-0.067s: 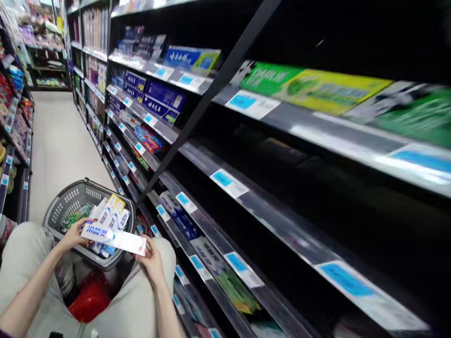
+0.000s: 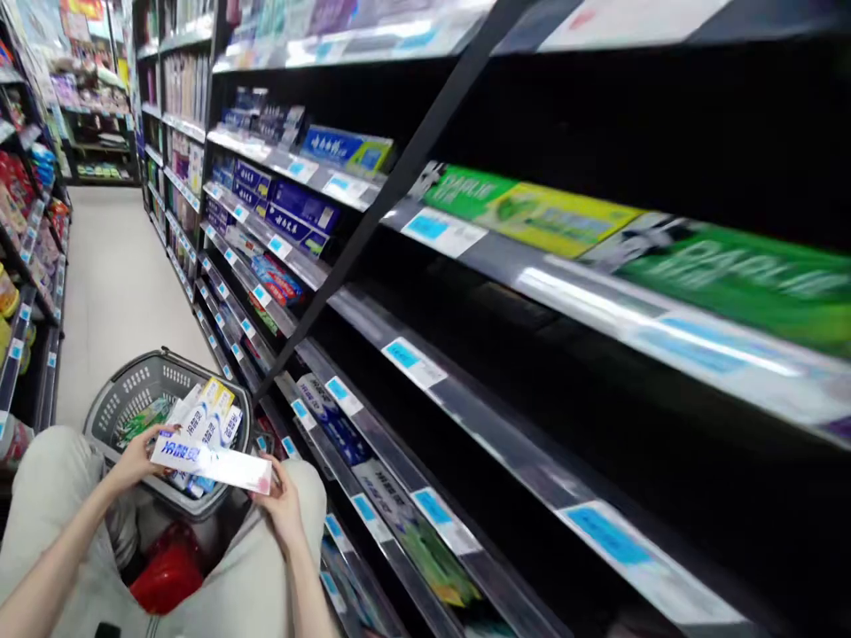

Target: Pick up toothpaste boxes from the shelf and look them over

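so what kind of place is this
Most likely a shop aisle: long shelves with blue price tags, boxed toothpaste, and a grey shopping basket beside the hands holding a toothpaste box.

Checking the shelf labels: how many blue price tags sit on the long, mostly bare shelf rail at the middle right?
2: one blue price tag near the rail's left part, another toward the right. More may lie past the frame's edge.

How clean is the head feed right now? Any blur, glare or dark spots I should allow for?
Head view: right-side shelves smeared by motion blur, labels unreadable; glare streaks on the shelf edges; shelf interiors nearly black; wide-angle lean in the uprights. The toothpaste box, held by left hand and right hand, stays fairly sharp.
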{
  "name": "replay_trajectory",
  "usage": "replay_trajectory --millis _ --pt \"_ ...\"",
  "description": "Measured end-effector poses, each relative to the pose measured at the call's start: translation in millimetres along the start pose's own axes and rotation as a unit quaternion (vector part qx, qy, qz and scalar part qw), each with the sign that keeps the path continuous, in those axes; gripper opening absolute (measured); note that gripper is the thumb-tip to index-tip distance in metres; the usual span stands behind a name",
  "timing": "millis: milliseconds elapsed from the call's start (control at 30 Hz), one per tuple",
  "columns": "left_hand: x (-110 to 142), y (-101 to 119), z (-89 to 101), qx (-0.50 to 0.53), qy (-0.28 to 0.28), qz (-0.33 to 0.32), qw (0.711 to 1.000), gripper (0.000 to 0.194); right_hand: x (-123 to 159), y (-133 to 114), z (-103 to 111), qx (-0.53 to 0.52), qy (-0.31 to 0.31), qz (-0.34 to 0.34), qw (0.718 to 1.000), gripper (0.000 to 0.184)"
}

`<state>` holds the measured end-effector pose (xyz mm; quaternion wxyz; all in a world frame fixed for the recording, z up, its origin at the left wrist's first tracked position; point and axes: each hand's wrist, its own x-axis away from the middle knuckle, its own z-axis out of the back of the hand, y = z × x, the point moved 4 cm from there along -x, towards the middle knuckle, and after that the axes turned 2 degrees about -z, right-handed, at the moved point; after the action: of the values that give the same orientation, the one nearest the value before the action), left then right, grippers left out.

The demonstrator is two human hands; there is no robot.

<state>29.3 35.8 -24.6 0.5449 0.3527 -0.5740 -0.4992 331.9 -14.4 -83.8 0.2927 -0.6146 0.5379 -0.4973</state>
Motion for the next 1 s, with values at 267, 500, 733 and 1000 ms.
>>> replay_trajectory --millis 267,500,733,1000 --pt "52 83 -7.1 -0.013 0.079 -0.174 0.981 0.044 29 -104 -17 0.054 -0.033 0.157 0.986 0.051" --pt "95 197 -2.6 -0.059 0.110 -0.286 0.950 0.036 71 -213 -41 0.095 -0.063 0.298 0.948 0.040" --pt "95 240 -3.6 -0.105 0.095 -0.312 0.939 0.046 81 -257 -40 0.091 -0.038 0.338 0.936 0.044" --pt "90 262 -24.9 -0.043 0.106 -0.160 0.980 0.061 96 -273 -31 0.091 0.006 0.244 0.965 0.068"
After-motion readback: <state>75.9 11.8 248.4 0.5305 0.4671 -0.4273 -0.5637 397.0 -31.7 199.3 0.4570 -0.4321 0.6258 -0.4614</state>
